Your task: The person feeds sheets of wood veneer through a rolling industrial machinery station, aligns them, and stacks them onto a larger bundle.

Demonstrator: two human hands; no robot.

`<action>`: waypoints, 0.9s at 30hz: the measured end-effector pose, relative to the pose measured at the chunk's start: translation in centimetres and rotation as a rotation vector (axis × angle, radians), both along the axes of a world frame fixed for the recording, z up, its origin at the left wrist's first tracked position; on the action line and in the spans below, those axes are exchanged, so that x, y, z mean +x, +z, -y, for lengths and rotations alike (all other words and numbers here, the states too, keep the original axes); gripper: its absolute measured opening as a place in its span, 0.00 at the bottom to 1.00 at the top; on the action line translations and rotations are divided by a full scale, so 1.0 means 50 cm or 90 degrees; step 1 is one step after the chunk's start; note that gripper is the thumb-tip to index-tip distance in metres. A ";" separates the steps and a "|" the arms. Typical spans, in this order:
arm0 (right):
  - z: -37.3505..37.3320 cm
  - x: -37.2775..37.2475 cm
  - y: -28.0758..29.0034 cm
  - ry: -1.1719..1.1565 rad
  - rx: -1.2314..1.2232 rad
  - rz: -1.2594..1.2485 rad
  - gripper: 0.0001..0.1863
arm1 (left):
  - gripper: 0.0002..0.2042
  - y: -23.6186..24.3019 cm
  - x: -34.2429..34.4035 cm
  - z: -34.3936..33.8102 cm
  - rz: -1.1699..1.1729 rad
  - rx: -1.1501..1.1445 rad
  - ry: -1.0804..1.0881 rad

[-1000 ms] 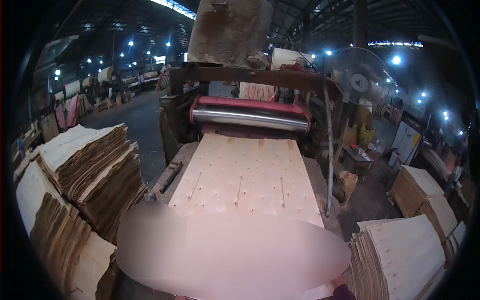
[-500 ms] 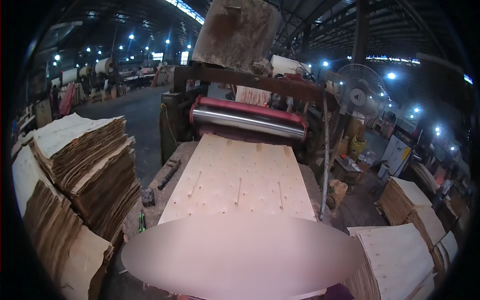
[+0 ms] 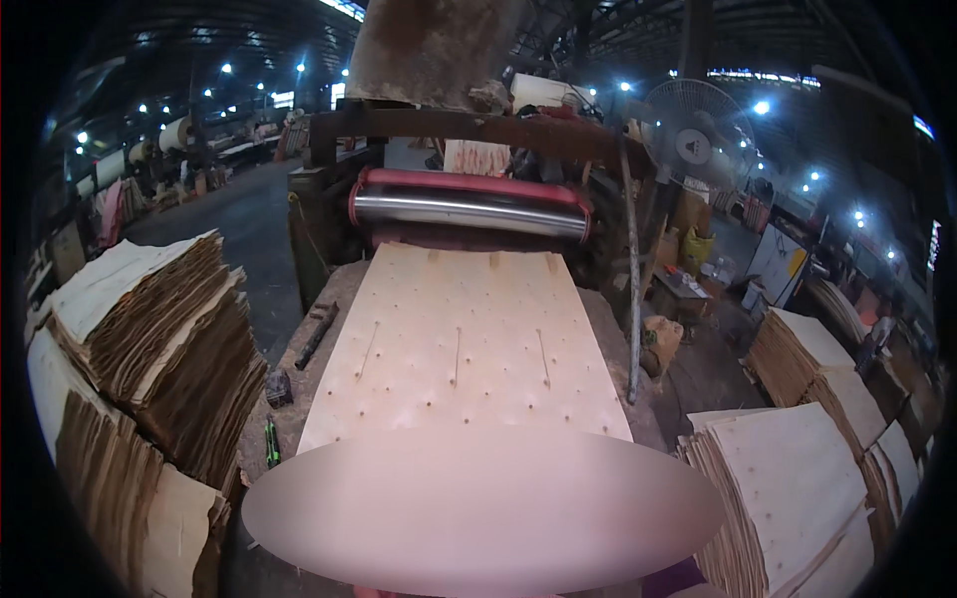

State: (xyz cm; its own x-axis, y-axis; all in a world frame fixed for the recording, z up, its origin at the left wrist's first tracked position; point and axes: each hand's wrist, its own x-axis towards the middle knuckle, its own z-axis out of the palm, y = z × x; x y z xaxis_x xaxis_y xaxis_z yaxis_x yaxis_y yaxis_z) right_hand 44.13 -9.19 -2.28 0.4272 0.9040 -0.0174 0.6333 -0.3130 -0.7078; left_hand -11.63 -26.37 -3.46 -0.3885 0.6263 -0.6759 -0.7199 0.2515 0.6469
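Observation:
A pale wood veneer sheet (image 3: pixel 459 359) with small dark knots and several thin slits lies flat in front of me. Its far edge is just short of a roller machine's shiny metal roller (image 3: pixel 469 212), which has a red-pink roller (image 3: pixel 469 185) behind it. A smooth blurred oval covers the near part of the sheet. Neither of my hands can be made out; whether they lie under the blur I cannot tell. Some purple cloth (image 3: pixel 676 578) shows at the lower edge, right of centre.
Tall veneer stacks (image 3: pixel 150 319) stand on the left, and more stacks (image 3: pixel 788 478) on the right. Left of the sheet, a green-handled tool (image 3: pixel 272 442) and a dark bar (image 3: pixel 317 337) lie on the worn bench. A pole (image 3: pixel 632 289) and a fan (image 3: pixel 695 145) stand right of the rollers.
The whole view has shifted, so the machine and sheet sit further left and higher in the picture. Against the rollers, the sheet shows no clear movement.

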 end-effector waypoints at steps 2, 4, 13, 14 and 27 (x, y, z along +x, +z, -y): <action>-0.008 0.016 -0.025 -0.004 -0.004 0.012 0.28 | 0.26 0.017 -0.001 -0.003 -0.038 -0.022 0.017; -0.010 0.016 -0.043 -0.006 -0.005 0.022 0.26 | 0.22 -0.009 -0.026 0.005 -0.041 -0.025 -0.008; 0.003 -0.020 -0.001 -0.037 0.023 -0.049 0.21 | 0.19 0.082 -0.060 0.034 0.008 -0.087 -0.291; 0.001 -0.028 0.011 -0.047 0.001 -0.063 0.21 | 0.19 0.080 -0.073 0.037 0.050 -0.101 -0.329; 0.006 -0.082 0.064 -0.069 -0.003 0.350 0.26 | 0.14 0.202 0.033 -0.036 -0.349 0.118 -0.993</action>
